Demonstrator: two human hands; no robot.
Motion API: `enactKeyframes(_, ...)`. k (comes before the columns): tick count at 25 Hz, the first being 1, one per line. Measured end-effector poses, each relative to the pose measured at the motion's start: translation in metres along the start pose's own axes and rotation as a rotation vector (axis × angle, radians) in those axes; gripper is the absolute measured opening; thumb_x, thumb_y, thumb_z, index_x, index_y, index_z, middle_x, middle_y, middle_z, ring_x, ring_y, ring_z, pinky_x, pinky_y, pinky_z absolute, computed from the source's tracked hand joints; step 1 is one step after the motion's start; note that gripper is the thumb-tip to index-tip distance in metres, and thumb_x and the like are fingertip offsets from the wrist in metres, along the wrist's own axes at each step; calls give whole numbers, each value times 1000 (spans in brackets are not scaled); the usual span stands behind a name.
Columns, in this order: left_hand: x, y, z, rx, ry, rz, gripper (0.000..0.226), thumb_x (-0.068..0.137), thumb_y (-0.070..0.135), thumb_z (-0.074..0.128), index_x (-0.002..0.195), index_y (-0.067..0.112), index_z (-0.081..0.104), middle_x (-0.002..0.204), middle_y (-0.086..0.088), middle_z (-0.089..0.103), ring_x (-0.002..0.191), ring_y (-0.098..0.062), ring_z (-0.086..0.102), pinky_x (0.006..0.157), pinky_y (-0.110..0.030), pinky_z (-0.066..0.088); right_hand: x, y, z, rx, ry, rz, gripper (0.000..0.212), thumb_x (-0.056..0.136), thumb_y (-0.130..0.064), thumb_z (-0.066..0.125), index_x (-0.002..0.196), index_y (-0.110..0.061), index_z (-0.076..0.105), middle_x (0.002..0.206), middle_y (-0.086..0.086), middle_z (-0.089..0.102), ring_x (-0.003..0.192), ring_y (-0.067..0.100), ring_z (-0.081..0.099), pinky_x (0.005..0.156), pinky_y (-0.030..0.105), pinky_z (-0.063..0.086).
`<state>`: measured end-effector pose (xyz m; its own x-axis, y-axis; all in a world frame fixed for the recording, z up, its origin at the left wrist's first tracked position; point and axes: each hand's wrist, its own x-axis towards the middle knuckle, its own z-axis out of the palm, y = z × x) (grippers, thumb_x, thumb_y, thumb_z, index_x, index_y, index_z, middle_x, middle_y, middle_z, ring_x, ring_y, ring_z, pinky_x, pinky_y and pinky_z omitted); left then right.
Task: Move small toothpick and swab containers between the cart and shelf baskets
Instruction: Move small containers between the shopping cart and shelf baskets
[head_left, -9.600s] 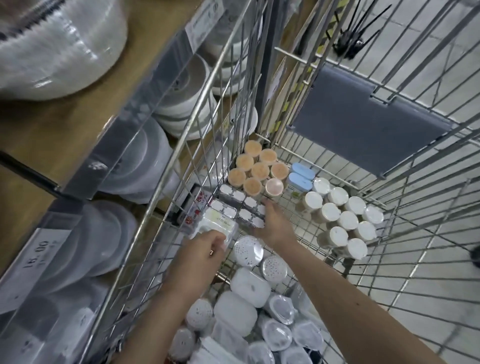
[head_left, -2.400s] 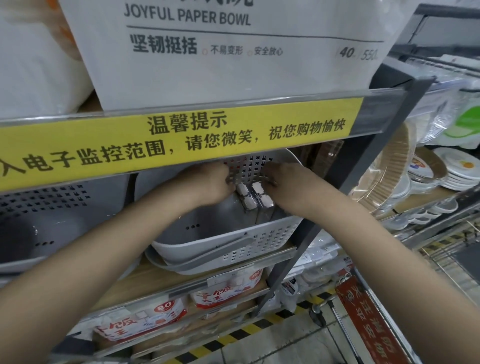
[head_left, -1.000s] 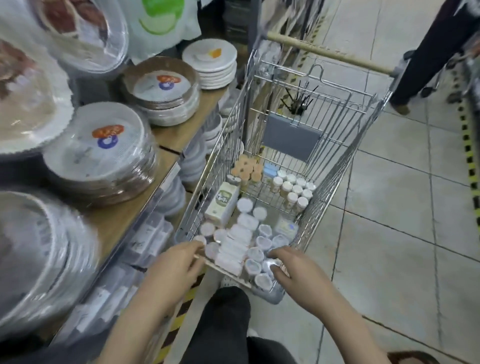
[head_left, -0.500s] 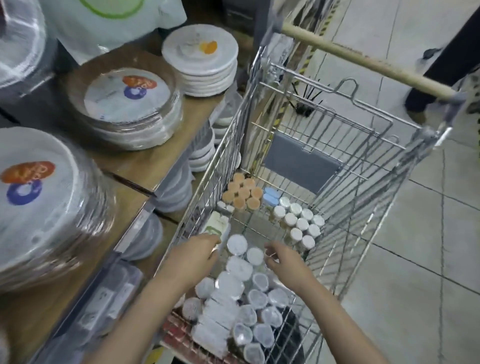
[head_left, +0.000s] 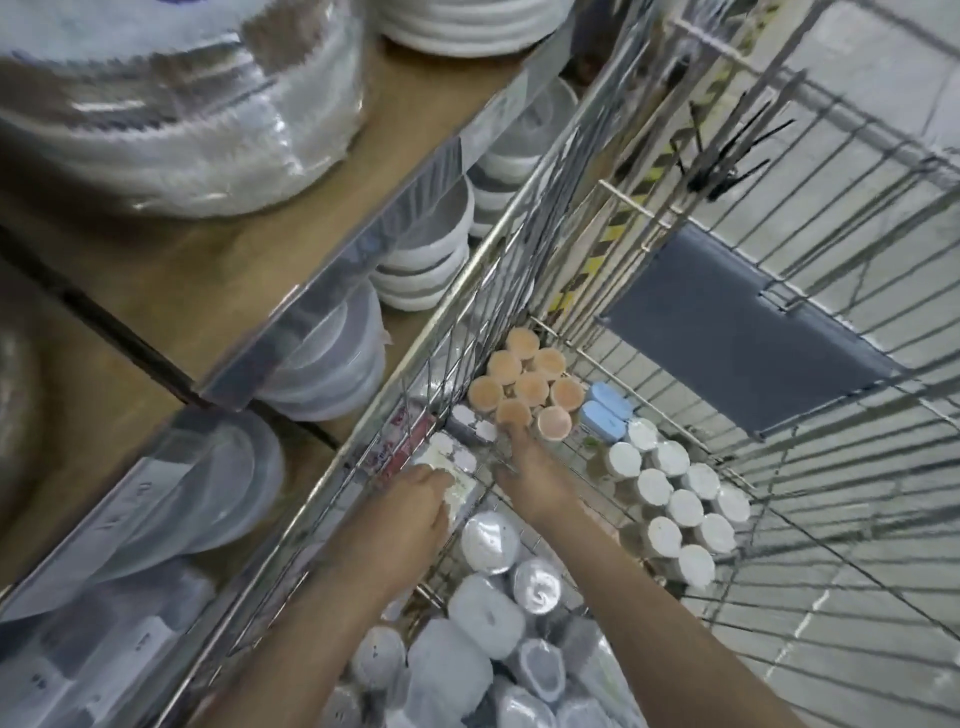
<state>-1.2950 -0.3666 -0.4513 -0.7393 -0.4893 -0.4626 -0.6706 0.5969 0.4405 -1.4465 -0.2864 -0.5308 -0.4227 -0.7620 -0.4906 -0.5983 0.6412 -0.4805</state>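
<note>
Both hands are down inside the wire cart (head_left: 519, 208), set apart from each other. The left hand (head_left: 415, 499) sits on a pale box (head_left: 460, 488) against the cart's wall at about 9 o'clock; fingers look curled over its near end, but it's blurry so I can't tell if it's a real grip. The right hand (head_left: 535, 467) reaches toward 12, fingers stretched out and the tips touching the orange-capped tubs (head_left: 524, 384), which are bunched in the far-left corner. Doesn't look like it's gripping anything. Just left of those fingertips are a few small square-lidded boxes (head_left: 472, 423). At 1 o'clock from the right hand there are two blue cases (head_left: 605, 415), and out to 3 o'clock a cluster of white-capped jars (head_left: 675, 499) standing upright. Down at 6, between the forearms, is a heap of white and clear round tubs (head_left: 491, 535). Grey flap (head_left: 737, 332) hangs on the cart's far end. Over at 10 o'clock the shelf (head_left: 208, 270) has wrapped plates (head_left: 171, 104) on top and stacked bowls (head_left: 426, 244) underneath.
</note>
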Motion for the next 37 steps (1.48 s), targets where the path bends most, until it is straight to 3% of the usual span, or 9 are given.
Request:
enactKeyframes(5,39,-6,8,-66,27,-8,29,97,12,41,122,14,55,117,-2,56,103,-19,54,89,-36,46,42,1,13,-63,48,-15,42,94,-25,54,132,-12,42,122,9,51,93,26,60,74,34,50)
enactKeyframes(8,57,-4,11,-77,-1,16,26,94,8,41,111,18,58,107,-1,57,96,-20,56,83,-41,48,54,0,17,-149,-38,-49,43,93,-28,55,132,-12,45,118,10,51,97,29,60,72,33,48)
enactKeyframes(15,77,-1,13,-21,-75,-8,30,92,3,43,116,15,58,113,-6,58,100,-23,56,85,-42,48,54,4,19,-166,-64,-137,57,94,-30,53,144,-12,32,126,14,53,100,33,60,69,32,44)
enactKeyframes(19,79,-7,17,1,-81,-30,37,92,-2,42,123,12,57,118,-5,58,104,-23,56,87,-42,48,52,7,21,-27,-29,-142,52,93,-24,55,141,-14,36,108,14,65,92,30,63,63,26,37)
enactKeyframes(23,85,-6,21,14,-93,-60,38,89,-5,44,121,10,57,113,-8,59,98,-24,58,83,-42,50,50,14,26,121,-1,-112,43,91,-21,59,132,-14,49,110,11,66,96,28,63,69,28,43)
enactKeyframes(26,94,-4,23,44,-131,-71,33,90,-3,45,119,7,58,112,-9,59,96,-24,59,82,-39,51,36,26,19,160,39,-59,35,89,-28,62,122,-16,56,100,6,68,86,22,64,67,28,46)
enactKeyframes(30,119,12,30,219,-269,-92,19,92,11,52,109,5,61,112,-13,60,99,-27,60,73,-30,44,5,48,-3,220,174,2,25,81,-30,67,102,-16,64,69,-4,61,63,19,59,58,32,48)
enactKeyframes(34,136,33,47,539,-447,-162,30,92,23,56,120,11,55,126,-11,57,118,-28,53,95,-35,44,-20,60,-19,226,260,109,21,79,-23,68,99,-16,65,65,-2,62,58,19,58,54,31,46)
enactKeyframes(37,140,32,53,595,-487,-178,41,94,19,52,134,12,44,137,-14,49,128,-30,45,102,-36,38,-30,64,-21,265,260,146,19,79,-25,67,97,-18,63,71,-1,64,61,20,58,56,32,48)
